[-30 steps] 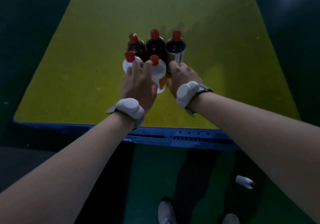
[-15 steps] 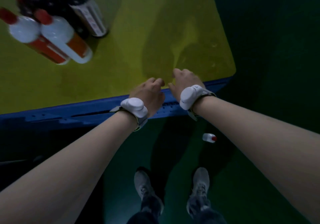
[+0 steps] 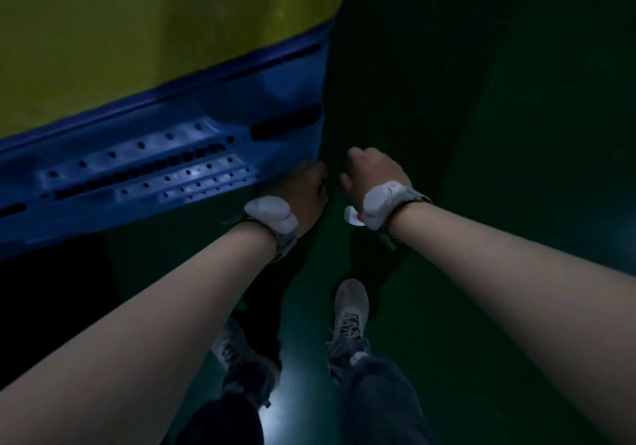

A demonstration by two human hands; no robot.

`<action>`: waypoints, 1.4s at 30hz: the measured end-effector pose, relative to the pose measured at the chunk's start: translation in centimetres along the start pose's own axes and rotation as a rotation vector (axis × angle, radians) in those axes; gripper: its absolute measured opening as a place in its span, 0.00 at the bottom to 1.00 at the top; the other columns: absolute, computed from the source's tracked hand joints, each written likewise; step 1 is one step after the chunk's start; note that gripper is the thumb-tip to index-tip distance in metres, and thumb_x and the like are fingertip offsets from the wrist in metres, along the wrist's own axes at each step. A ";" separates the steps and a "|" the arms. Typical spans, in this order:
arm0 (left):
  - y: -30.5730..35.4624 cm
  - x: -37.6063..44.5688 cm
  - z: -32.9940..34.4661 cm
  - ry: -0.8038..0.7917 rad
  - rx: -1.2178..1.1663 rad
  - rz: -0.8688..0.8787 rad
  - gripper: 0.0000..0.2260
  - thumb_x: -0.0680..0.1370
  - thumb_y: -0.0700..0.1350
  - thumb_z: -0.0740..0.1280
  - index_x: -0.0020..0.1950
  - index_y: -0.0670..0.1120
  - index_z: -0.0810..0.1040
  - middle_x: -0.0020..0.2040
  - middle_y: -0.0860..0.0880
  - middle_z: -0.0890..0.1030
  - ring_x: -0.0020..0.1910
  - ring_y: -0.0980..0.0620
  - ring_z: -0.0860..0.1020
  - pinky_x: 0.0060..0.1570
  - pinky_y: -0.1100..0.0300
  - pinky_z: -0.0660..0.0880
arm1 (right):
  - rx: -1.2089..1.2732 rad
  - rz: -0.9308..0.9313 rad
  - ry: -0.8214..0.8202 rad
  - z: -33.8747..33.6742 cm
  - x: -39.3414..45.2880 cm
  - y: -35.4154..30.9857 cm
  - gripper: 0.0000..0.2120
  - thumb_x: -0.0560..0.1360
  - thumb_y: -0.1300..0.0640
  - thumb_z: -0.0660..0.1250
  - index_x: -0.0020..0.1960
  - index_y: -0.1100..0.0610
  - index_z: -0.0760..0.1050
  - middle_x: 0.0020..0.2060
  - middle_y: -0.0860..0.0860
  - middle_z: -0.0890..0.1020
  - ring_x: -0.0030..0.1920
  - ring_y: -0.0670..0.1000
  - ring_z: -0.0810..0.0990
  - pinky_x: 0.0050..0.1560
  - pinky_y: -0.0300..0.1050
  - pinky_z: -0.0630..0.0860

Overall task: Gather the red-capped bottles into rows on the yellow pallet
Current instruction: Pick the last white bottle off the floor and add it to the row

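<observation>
Only the near right corner of the yellow pallet [image 3: 144,31] shows, at the upper left, above its blue plastic base [image 3: 144,159]. The standing bottles are out of frame. One white bottle with a red cap [image 3: 352,216] lies on the dark green floor beside that corner, mostly hidden behind my right wrist. My right hand [image 3: 370,172] hangs just above and beyond it, fingers loosely curled and empty. My left hand [image 3: 304,191] is blurred, close to its left by the pallet corner, and holds nothing. Both wrists wear white bands.
The dark green floor [image 3: 499,135] fills the right side and the bottom of the view. My two legs and grey shoes [image 3: 351,310] stand on it right below my hands. A bright reflection lies on the floor between them.
My view has swung right and down, so the bottle group has left the frame. Both hands have moved off the pallet top, past its blue edge, down over the floor bottle.
</observation>
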State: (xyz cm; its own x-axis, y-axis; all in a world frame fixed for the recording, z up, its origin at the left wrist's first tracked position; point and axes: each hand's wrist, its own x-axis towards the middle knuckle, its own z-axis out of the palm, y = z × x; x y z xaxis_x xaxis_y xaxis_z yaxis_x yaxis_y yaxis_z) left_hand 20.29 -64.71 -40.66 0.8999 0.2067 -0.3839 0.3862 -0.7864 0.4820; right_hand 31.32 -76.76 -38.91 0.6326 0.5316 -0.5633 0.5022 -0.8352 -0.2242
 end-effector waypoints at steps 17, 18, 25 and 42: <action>-8.8 4.3 19.7 -0.268 0.051 -0.055 0.07 0.82 0.44 0.63 0.58 0.43 0.76 0.55 0.40 0.78 0.50 0.38 0.78 0.49 0.48 0.77 | 0.006 0.164 -0.247 20.7 5.4 11.0 0.17 0.74 0.54 0.71 0.48 0.48 0.60 0.52 0.56 0.75 0.40 0.57 0.72 0.38 0.49 0.71; -9.0 4.3 19.9 -0.262 0.041 -0.054 0.07 0.82 0.43 0.63 0.57 0.41 0.76 0.54 0.40 0.78 0.50 0.38 0.78 0.48 0.49 0.76 | 0.015 0.174 -0.236 21.0 5.5 11.0 0.16 0.75 0.54 0.69 0.48 0.49 0.61 0.52 0.57 0.76 0.40 0.58 0.72 0.39 0.49 0.71; -9.5 3.1 19.0 -0.233 -0.012 -0.042 0.08 0.81 0.44 0.65 0.57 0.42 0.77 0.52 0.40 0.79 0.48 0.38 0.79 0.49 0.45 0.79 | 0.015 0.183 -0.174 21.1 5.5 10.5 0.11 0.82 0.54 0.62 0.59 0.60 0.71 0.55 0.60 0.79 0.51 0.63 0.79 0.41 0.49 0.68; -2.3 -8.6 -11.8 0.111 0.135 0.123 0.08 0.80 0.50 0.64 0.54 0.47 0.74 0.48 0.45 0.81 0.42 0.40 0.81 0.33 0.54 0.71 | 0.078 -0.220 0.202 -2.8 -7.8 -9.5 0.21 0.70 0.38 0.67 0.53 0.49 0.63 0.42 0.49 0.73 0.36 0.57 0.76 0.33 0.46 0.71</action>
State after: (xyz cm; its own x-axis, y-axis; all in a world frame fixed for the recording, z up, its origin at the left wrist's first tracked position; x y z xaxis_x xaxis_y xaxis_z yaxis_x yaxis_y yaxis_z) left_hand 14.09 -57.77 -29.20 0.9581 0.1614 -0.2364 0.2485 -0.8791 0.4067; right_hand 23.23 -72.57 -30.18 0.6216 0.7119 -0.3269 0.5983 -0.7008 -0.3885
